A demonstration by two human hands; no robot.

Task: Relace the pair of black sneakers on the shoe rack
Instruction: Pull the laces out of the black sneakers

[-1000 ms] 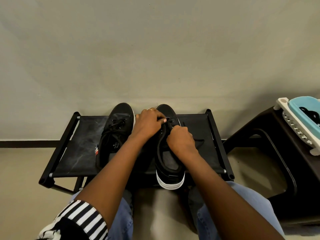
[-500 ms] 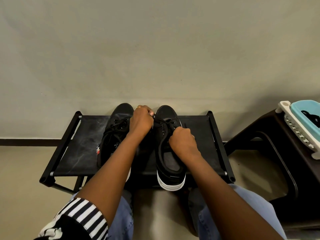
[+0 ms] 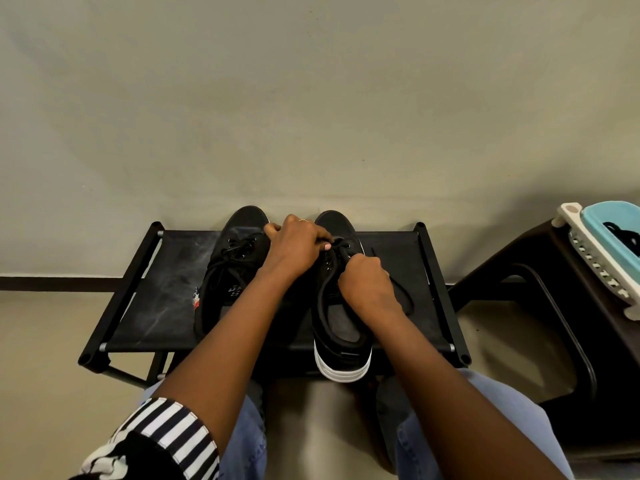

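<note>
Two black sneakers stand side by side on the black shoe rack point(image 3: 162, 306), toes toward the wall. The left sneaker point(image 3: 230, 271) has its lace threaded. The right sneaker point(image 3: 341, 327) has a white sole at its heel. My left hand point(image 3: 294, 245) lies over the gap between the shoes and pinches the black lace point(image 3: 341, 245) at the right sneaker's upper eyelets. My right hand point(image 3: 367, 289) is curled over that shoe's tongue and grips the lace's other strand, which loops loose on the rack point(image 3: 405, 299) to the right.
The rack stands against a plain wall on a pale floor. A dark brown plastic stool point(image 3: 540, 306) is at the right, carrying a white and blue basket point(image 3: 595, 251) with something black inside. My knees in blue jeans are just below the rack.
My left hand has shifted right, from above the left sneaker's edge to the right sneaker's eyelets. The right hand stays on the lace near the tongue.
</note>
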